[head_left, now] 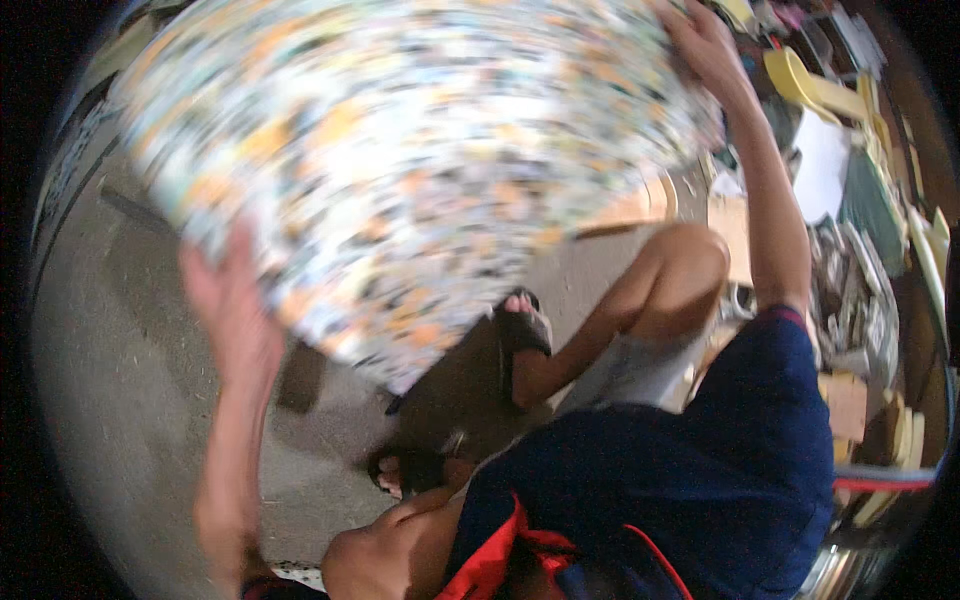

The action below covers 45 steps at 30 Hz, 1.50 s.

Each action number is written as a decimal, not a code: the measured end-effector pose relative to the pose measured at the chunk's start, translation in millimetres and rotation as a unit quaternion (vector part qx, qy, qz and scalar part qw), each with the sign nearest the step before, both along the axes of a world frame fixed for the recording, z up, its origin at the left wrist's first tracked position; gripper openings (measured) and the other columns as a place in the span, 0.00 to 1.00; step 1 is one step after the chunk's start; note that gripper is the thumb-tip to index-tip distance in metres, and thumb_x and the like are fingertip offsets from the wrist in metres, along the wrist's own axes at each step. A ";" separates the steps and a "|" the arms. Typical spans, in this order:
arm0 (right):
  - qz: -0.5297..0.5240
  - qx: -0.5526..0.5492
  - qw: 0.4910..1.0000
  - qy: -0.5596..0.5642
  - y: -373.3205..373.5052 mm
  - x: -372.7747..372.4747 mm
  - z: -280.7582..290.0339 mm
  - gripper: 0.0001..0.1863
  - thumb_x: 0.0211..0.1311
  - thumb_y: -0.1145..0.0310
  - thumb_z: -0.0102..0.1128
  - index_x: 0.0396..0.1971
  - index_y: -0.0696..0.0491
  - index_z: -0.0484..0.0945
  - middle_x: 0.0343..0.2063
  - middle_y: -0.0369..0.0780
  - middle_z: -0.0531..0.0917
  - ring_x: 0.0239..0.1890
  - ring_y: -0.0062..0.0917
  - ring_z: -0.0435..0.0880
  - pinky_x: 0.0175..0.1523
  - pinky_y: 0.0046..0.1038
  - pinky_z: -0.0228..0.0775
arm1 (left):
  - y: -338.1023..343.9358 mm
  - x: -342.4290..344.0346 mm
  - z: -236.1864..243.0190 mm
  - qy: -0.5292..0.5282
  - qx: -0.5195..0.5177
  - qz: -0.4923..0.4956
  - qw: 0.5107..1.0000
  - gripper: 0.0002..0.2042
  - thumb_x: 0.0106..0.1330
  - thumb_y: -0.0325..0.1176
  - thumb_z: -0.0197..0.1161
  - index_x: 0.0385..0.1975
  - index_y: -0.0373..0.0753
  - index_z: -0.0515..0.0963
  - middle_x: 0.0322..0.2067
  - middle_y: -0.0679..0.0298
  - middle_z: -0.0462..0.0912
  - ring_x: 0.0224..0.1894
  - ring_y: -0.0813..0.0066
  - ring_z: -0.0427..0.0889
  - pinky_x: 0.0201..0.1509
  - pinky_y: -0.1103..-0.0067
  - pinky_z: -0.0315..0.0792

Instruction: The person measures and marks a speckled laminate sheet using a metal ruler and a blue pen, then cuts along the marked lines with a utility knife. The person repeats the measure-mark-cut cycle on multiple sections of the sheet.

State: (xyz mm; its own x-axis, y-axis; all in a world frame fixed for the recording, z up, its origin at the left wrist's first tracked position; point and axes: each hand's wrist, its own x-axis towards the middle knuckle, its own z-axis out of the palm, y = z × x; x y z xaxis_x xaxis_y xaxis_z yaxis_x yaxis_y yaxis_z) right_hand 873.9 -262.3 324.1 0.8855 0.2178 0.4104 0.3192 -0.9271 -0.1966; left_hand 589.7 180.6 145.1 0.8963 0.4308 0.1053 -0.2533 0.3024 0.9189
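Note:
A large speckled sheet (pixel 400 170), which looks like rebonded foam in white, orange, black and pale green, fills the upper middle and is smeared by motion. One of its corners points down toward my feet. My left hand (pixel 235 310) grips its left edge, with the thumb and fingers blurred against it. At the upper right, my right hand (pixel 708 55) is closed on the opposite edge; part of its fingers is cut off by the frame's top. The sheet is raised and tilted in front of me.
Scraps are piled along the right side: a yellow foam piece (pixel 815 88), a white sheet (pixel 822 165), a dark green cloth-like piece (pixel 875 205) and grey crumpled plastic (pixel 850 295). My sandalled foot (pixel 525 325) stands on the grey floor (pixel 130 400) below the sheet's corner.

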 end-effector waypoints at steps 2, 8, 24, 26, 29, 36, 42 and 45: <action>0.036 0.067 0.997 0.022 -88.7 26.5 -13.9 0.24 0.73 0.52 0.58 0.54 0.58 0.80 0.38 0.33 0.84 0.38 0.17 0.77 0.44 0.23 0.70 | -40.0 66.4 19.8 -0.005 -0.012 -0.084 0.996 0.25 0.74 0.32 0.63 0.64 0.31 0.61 0.57 0.51 0.77 0.52 0.68 0.82 0.56 0.70 0.79; -0.246 -0.298 0.911 0.144 -289.4 59.3 -129.3 0.50 0.64 0.36 0.59 0.72 0.61 0.58 0.65 0.60 0.72 0.68 0.51 0.71 0.68 0.43 0.65 | -110.4 160.3 -17.3 0.144 0.215 -0.362 0.896 0.30 0.71 0.43 0.66 0.64 0.27 0.69 0.51 0.44 0.84 0.51 0.63 0.83 0.54 0.70 0.78; -0.016 -0.155 0.941 0.300 -138.4 -103.8 -272.5 0.47 0.58 0.54 0.71 0.76 0.43 0.56 0.74 0.53 0.59 0.75 0.54 0.56 0.75 0.51 0.56 | 15.9 9.9 -134.4 0.310 0.310 -0.178 0.881 0.19 0.71 0.38 0.64 0.53 0.30 0.79 0.43 0.53 0.86 0.45 0.68 0.84 0.50 0.73 0.77; -0.018 -0.160 0.941 0.297 -136.5 -105.6 -267.8 0.46 0.59 0.55 0.70 0.76 0.43 0.57 0.74 0.53 0.59 0.75 0.54 0.56 0.75 0.51 0.56 | 11.6 1.4 -135.7 0.308 0.319 -0.186 0.877 0.19 0.71 0.39 0.64 0.53 0.30 0.79 0.43 0.54 0.86 0.44 0.69 0.84 0.49 0.73 0.78; -0.021 -0.165 0.941 0.295 -139.5 -119.2 -256.4 0.45 0.59 0.56 0.68 0.75 0.44 0.58 0.74 0.52 0.59 0.75 0.53 0.56 0.75 0.50 0.57 | 12.5 -4.1 -139.5 0.300 0.312 -0.194 0.880 0.19 0.71 0.39 0.64 0.52 0.31 0.80 0.42 0.54 0.87 0.43 0.68 0.85 0.47 0.72 0.78; -0.027 -0.168 0.938 0.300 -124.8 -141.2 -237.7 0.42 0.61 0.58 0.64 0.75 0.45 0.59 0.74 0.51 0.60 0.76 0.53 0.55 0.75 0.48 0.58 | 16.9 -10.7 -139.5 0.296 0.366 -0.162 0.868 0.17 0.71 0.39 0.63 0.50 0.32 0.81 0.37 0.56 0.87 0.39 0.70 0.84 0.45 0.73 0.78; 0.048 -0.160 0.959 0.229 -130.1 -106.2 -248.0 0.42 0.56 0.61 0.66 0.73 0.42 0.63 0.73 0.51 0.61 0.74 0.55 0.58 0.74 0.49 0.59 | 10.0 -8.4 -154.3 0.301 0.341 -0.179 0.873 0.16 0.72 0.39 0.63 0.50 0.32 0.81 0.37 0.58 0.87 0.39 0.73 0.83 0.45 0.74 0.77; 0.004 -0.204 0.958 0.203 -147.2 -91.8 -273.0 0.44 0.57 0.58 0.66 0.74 0.36 0.60 0.74 0.50 0.60 0.74 0.53 0.59 0.74 0.53 0.57 | 10.3 -4.3 -166.5 0.304 0.372 -0.177 0.859 0.17 0.72 0.40 0.63 0.50 0.32 0.81 0.38 0.59 0.87 0.39 0.75 0.82 0.44 0.74 0.76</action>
